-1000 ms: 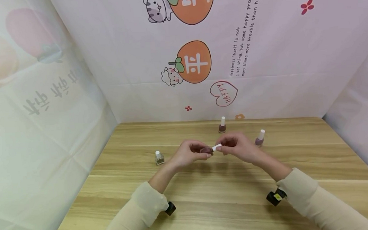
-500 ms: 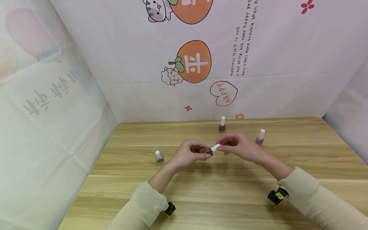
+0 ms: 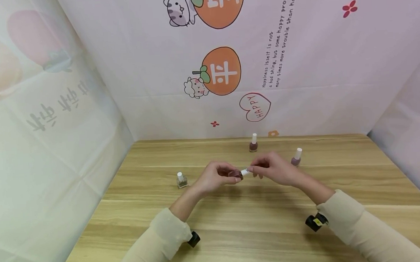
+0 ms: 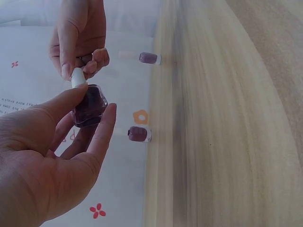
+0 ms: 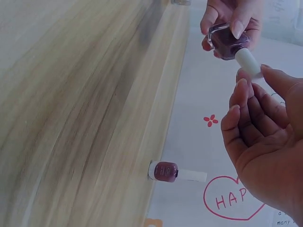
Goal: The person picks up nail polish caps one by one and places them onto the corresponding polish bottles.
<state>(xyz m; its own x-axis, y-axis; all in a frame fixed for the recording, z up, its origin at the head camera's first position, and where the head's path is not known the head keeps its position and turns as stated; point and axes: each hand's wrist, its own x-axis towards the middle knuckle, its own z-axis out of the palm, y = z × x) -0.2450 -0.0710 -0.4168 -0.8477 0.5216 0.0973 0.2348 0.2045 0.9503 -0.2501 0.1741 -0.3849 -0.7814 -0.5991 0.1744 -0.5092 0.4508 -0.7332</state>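
Observation:
My left hand [image 3: 216,175] holds a nail polish bottle [image 4: 90,106] of dark purple glass, tilted sideways above the table, with the thumb on one side and fingers on the other. The bottle's white cap [image 5: 248,63] sits at its neck and points toward my right hand [image 3: 274,169]. Thumb and index finger of the right hand pinch the cap's outer end, while its other fingers are loosely curled in the right wrist view. Beyond the hands stands a mauve polish bottle [image 3: 253,146]. Another, paler mauve bottle [image 3: 296,160] stands right of the right hand, partly hidden by it.
A bottle of greyish, see-through look with a white cap [image 3: 182,180] stands left of my left hand. Everything stands on a wood-grain table [image 3: 236,232]. Printed white cloth [image 3: 159,110] hangs behind the table's back edge and along both sides.
The white cap has shifted slightly toward the bottle and lies more in line with it. My right fingers have moved to the cap's outer end. The left hand has barely moved.

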